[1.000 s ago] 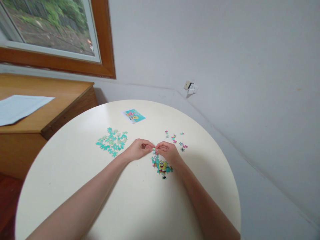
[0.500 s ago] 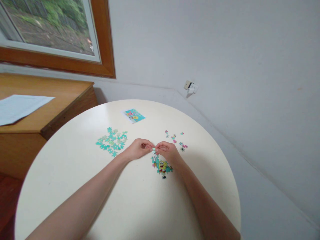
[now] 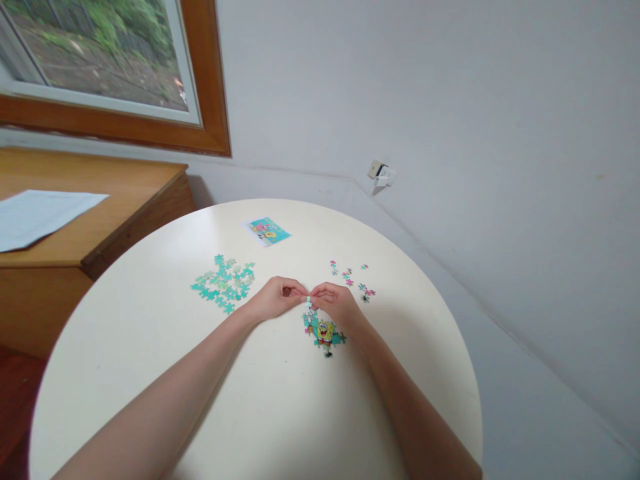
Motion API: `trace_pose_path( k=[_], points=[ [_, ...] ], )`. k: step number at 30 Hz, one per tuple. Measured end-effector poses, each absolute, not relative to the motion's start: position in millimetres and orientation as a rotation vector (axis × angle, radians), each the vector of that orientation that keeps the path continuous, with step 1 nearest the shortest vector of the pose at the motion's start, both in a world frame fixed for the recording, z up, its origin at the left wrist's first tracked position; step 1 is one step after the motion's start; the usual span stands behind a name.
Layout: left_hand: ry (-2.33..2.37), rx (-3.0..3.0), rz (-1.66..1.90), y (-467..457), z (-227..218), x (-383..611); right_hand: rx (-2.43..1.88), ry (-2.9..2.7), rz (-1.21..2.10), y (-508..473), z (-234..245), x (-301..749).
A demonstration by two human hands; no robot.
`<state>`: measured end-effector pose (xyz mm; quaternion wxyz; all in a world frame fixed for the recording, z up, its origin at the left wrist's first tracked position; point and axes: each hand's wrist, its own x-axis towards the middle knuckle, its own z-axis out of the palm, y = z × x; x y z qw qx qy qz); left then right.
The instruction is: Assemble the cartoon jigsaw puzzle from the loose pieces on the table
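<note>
A partly joined jigsaw puzzle [image 3: 325, 331] with a yellow cartoon figure lies on the round white table [image 3: 150, 373]. Just beyond its upper left end, my left hand [image 3: 276, 298] and my right hand [image 3: 337, 305] meet fingertip to fingertip. Between them a small pale-green puzzle piece [image 3: 309, 301] shows, pinched from both sides. The fingers partly cover it, so whether it is locked into the joined part cannot be made out. Left of my left hand spreads a pile of loose teal puzzle pieces [image 3: 225, 283].
Several pink and multicoloured loose pieces [image 3: 349, 275] lie beyond my right hand. A picture card [image 3: 269, 231] rests near the table's far side. To the left stands a wooden cabinet [image 3: 135, 180] with papers [image 3: 45, 213] on top. A plug [image 3: 384, 176] sits in the wall.
</note>
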<state>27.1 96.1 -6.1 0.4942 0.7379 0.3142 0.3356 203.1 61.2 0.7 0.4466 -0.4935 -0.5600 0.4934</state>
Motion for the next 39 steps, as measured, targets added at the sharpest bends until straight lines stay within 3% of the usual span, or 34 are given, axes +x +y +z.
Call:
trace_pose_path(
  k=[39],
  points=[
    [0.814, 1.904, 0.793, 96.2, -4.9, 26.7, -1.228, -1.422, 1.238, 60.4, 1.9, 203.9]
  ],
)
